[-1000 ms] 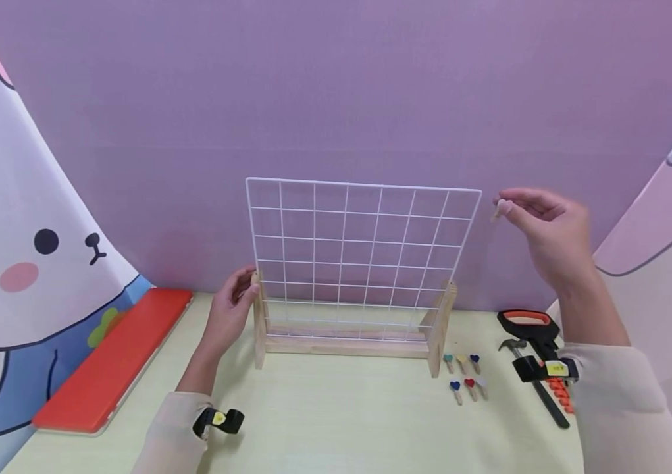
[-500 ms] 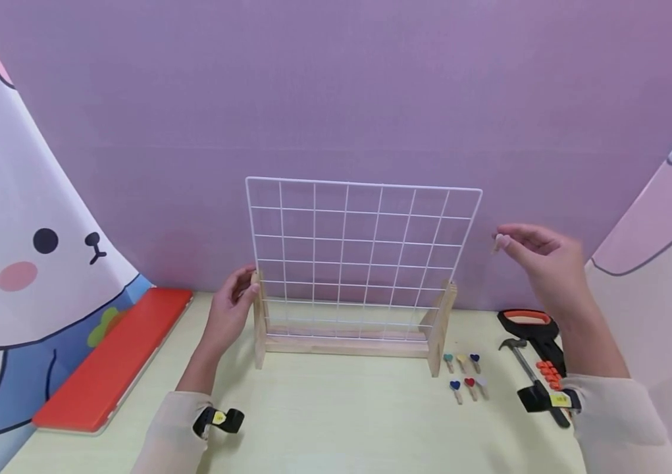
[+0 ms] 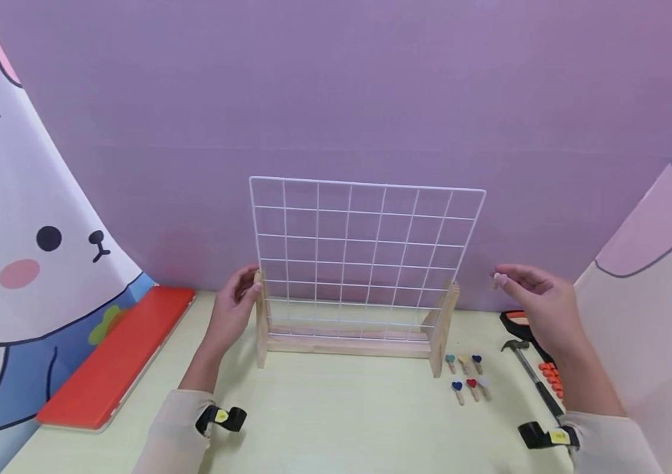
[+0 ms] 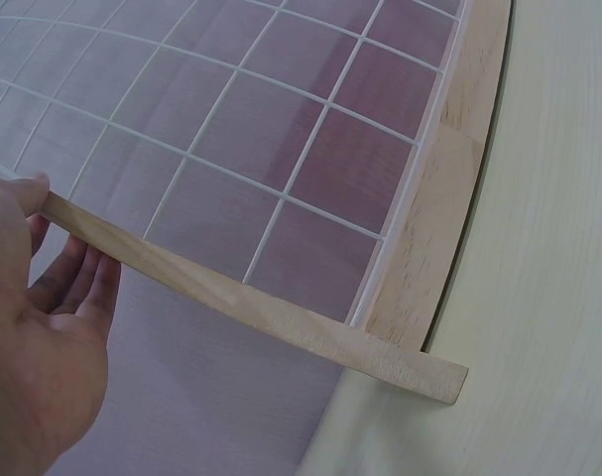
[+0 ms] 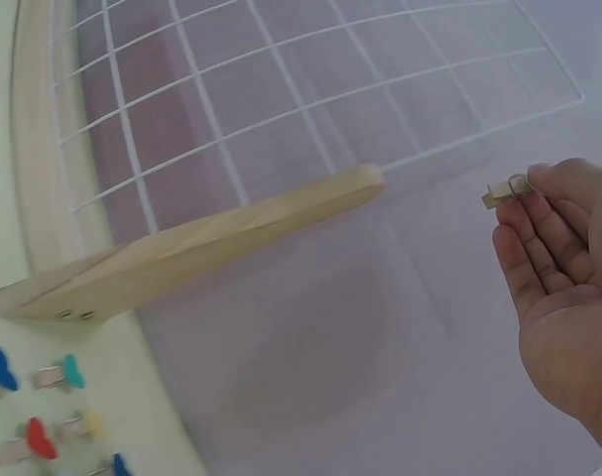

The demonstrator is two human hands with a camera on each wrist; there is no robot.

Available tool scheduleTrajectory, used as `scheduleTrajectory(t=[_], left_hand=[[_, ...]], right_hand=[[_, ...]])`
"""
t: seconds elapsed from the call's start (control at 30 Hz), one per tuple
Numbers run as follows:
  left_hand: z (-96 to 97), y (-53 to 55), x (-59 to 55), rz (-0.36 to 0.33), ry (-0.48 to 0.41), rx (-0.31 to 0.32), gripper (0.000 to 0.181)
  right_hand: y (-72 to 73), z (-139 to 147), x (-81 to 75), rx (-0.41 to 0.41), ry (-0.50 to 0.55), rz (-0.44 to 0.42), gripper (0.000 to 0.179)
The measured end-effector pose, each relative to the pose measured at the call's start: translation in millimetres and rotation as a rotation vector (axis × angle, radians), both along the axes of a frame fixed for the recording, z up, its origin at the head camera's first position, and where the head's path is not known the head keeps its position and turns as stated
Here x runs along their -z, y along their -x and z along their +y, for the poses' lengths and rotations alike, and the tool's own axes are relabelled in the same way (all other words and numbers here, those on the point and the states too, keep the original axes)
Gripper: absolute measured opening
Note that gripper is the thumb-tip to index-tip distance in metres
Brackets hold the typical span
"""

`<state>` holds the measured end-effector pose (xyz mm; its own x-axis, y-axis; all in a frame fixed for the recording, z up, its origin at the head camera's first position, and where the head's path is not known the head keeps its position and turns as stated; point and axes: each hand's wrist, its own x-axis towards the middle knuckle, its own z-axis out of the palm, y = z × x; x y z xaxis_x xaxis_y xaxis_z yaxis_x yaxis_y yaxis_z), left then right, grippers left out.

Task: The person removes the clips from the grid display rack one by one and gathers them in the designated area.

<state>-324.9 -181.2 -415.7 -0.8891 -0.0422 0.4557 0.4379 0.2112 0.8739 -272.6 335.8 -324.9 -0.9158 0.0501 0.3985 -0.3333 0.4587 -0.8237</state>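
A white wire grid stands upright in a wooden stand on the table. My left hand grips the top of the stand's left upright between thumb and fingers; the left wrist view shows the fingers behind that wooden upright. To the right of the grid, my right hand is raised and pinches a small wooden clothespin between thumb and fingertips, apart from the grid. Several more clothespins with coloured hearts, among them a red one and a teal one, lie by the stand's right foot.
A hammer, a black-and-orange handled tool and some orange pieces lie at the right, partly behind my right arm. A long red box lies at the left. A purple backdrop rises behind the table.
My right hand has come down beside the grid with the clothespin still pinched. The left hand has stayed on the stand's upright. The head view has shifted slightly.
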Motion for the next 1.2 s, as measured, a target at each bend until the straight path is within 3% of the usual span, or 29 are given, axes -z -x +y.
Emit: scheduleTrajectory(t=[0.17, 0.47, 0.7, 1.03, 1.2], left_hand=[[1.8, 1.5, -1.3, 0.009, 0.004, 0.004, 0.043], [1.5, 2.1, -1.7, 0.011, 0.012, -0.001, 0.043], [-0.8, 1.2, 0.5, 0.012, 0.007, 0.002, 0.043], [1.7, 1.4, 1.6, 0.008, 0.002, 0.003, 0.043], [1.9, 0.3, 0.2, 0.012, -0.004, 0.000, 0.043]], right_hand=[[-7.5, 8.4, 19.1, 0.058, -0.061, -0.049, 0.039], [-13.6, 13.4, 52.2, 0.070, -0.065, -0.088, 0.041], [-16.1, 18.7, 72.1, 0.046, -0.008, -0.128, 0.042], [-23.7, 30.6, 103.1, 0.102, -0.037, -0.206, 0.045], [-23.9, 34.3, 120.2, 0.088, -0.011, -0.240, 0.046]])
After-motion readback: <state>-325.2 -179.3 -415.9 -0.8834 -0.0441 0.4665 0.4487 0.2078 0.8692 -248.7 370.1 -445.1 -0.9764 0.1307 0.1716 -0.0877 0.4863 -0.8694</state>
